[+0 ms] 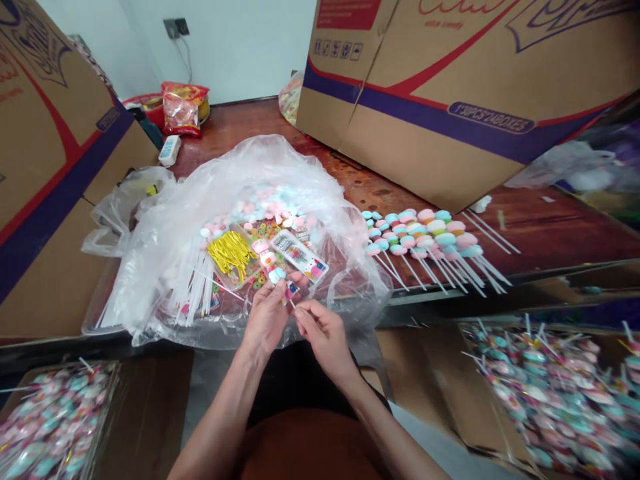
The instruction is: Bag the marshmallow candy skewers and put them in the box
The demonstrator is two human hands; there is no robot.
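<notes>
My left hand (267,317) is closed around the lower part of a marshmallow skewer (269,260), its pink, white and blue pieces pointing away from me. Printed wrapping (291,291) shows at the lower end, beside my left fingers. With thumb and fingers pinched, my right hand (324,333) grips the white stick of the same skewer. Just beyond my hands lie yellow twist ties (231,255) in a clear tray and a stack of printed clear bags (303,257). Loose white sticks (197,290) lie to the left. Small ring-shaped candies (257,277) surround the tray.
A large clear plastic bag (170,200) spreads under and behind these things. Finished-looking marshmallow skewers (425,233) lie in rows at right. Big cartons (450,87) stand on the table (240,120). Boxes of wrapped skewers (545,393) sit below on both sides.
</notes>
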